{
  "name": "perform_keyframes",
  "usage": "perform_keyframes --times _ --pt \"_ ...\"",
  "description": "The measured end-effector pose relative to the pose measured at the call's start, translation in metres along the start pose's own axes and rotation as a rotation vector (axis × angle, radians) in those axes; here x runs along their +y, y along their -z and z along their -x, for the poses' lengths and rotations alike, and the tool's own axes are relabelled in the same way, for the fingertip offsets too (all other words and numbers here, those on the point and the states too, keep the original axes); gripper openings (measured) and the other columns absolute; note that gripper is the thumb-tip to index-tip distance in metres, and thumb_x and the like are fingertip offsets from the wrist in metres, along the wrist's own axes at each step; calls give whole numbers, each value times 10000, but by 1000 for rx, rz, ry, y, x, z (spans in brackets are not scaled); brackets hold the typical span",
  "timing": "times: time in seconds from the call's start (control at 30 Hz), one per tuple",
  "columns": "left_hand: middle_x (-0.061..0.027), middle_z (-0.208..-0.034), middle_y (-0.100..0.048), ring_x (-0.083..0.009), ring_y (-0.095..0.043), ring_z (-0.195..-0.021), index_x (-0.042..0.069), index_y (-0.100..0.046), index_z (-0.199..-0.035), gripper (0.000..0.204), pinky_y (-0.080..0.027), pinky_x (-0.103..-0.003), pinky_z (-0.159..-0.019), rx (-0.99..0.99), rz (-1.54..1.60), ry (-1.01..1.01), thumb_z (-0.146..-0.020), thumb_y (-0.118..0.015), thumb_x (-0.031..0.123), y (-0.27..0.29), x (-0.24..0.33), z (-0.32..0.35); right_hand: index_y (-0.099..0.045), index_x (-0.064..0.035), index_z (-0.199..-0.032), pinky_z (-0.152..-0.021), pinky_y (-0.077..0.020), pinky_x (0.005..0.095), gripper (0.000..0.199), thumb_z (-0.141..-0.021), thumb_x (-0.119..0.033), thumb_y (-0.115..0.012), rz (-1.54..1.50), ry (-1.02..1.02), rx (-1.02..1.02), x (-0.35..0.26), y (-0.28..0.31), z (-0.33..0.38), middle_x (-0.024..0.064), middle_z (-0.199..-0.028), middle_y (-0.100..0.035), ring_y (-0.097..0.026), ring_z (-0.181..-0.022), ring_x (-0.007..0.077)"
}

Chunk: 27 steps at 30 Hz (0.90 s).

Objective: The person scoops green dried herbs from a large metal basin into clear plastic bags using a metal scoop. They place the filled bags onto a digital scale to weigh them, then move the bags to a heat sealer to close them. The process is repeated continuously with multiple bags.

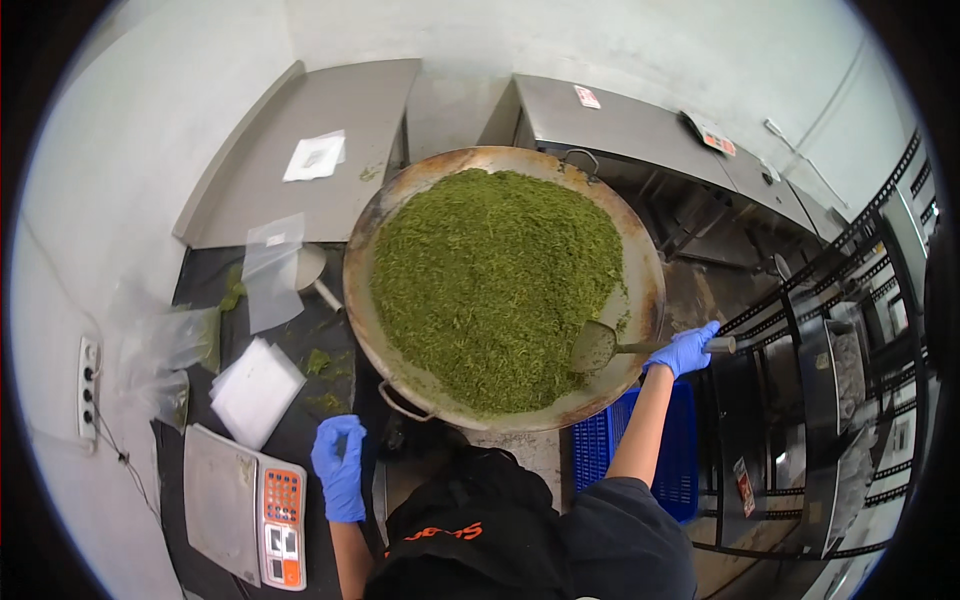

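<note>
My right hand [682, 352], in a blue glove, is wrapped round the handle of a metal wok spatula [596, 347]. The spatula's blade rests on the right edge of a heap of shredded green leaves [490, 285]. That heap fills most of a large, stained wok [655, 280] with loop handles. My left hand [340, 468], gloved in blue too, hovers by the right side of a digital scale [222, 500]. Its fingers curl loosely, a gap shows between them and the thumb, and nothing is visible in it.
White sheets or bags [257, 392], clear plastic bags [275, 270] and a metal scoop [310, 268] lie on the dark left table. Steel tables [330, 95] line the back. A blue crate [680, 440] sits below my right arm, beside a black metal rack [800, 400].
</note>
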<state>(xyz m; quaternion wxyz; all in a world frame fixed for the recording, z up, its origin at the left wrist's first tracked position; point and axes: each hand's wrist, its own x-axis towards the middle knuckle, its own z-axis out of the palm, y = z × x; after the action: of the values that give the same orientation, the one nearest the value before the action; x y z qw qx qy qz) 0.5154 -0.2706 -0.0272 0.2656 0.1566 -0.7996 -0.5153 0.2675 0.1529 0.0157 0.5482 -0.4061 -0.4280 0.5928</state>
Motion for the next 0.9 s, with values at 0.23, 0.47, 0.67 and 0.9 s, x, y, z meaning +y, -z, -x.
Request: perform_keyframes --times 0.23,0.47,0.67,0.9 --pt "-76 -935 -555 -157 -535 -896 28 -557 -831 113 -417 -281 -843 -29 104 107 -747 -551 -48 -6 1 -33 -570 79 -832 -583 -399 385 489 -836 -410 -560 175 269 136 119 -38 -47 150 -723 -586 -452 -602 214" --pt "-72 -845 -582 -127 -567 -692 -21 -617 -828 55 -468 -239 -624 -6 161 131 -781 -590 -11 -20 17 -66 -547 -63 -730 -560 -377 334 250 -806 -301 -561 314 -136 -477 123 -39 -38 25 -695 -503 -409 -593 180" --pt "-43 -783 -575 -113 -561 -706 9 -595 -847 56 -464 -245 -656 21 -128 159 -793 -591 24 -9 4 -53 -634 -3 -749 -577 -447 391 306 -844 -286 -566 458 535 49 110 -20 -108 95 -699 -631 -523 -598 216" --pt "-59 -869 -599 -150 -583 -801 27 -572 -861 110 -453 -270 -755 4 -53 229 -765 -619 53 1 -2 -34 -480 -39 -1221 -841 -480 305 417 -819 -2 -586 159 786 -774 98 -65 30 143 -1184 -517 -569 -945 220"
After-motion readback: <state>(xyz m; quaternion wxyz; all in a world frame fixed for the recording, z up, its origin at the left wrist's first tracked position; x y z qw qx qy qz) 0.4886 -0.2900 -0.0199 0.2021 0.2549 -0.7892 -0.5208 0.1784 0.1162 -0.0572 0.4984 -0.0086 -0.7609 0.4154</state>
